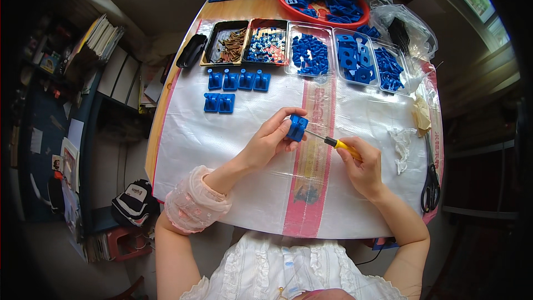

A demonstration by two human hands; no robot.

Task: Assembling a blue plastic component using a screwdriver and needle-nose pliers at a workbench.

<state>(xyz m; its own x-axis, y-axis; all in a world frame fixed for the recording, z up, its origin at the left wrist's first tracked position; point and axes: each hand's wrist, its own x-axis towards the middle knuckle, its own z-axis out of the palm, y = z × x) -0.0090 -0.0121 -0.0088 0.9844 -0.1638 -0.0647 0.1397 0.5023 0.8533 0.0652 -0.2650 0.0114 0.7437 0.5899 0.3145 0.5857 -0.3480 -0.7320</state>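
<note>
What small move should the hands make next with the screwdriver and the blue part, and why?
Probably turn the screwdriver. The right hand grips its yellow handle, its tip sits at the blue plastic part, and the left hand pinches that part just above the white sheet. Six similar blue pieces stand in rows farther back. The screw itself is too small to see.

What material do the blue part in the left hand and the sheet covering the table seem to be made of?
Blue part: probably moulded plastic, with uniform saturated colour, a matte look and crisp edges. Sheet: likely woven plastic sacking, white and slightly glossy, creased, with a printed pink band.
</note>
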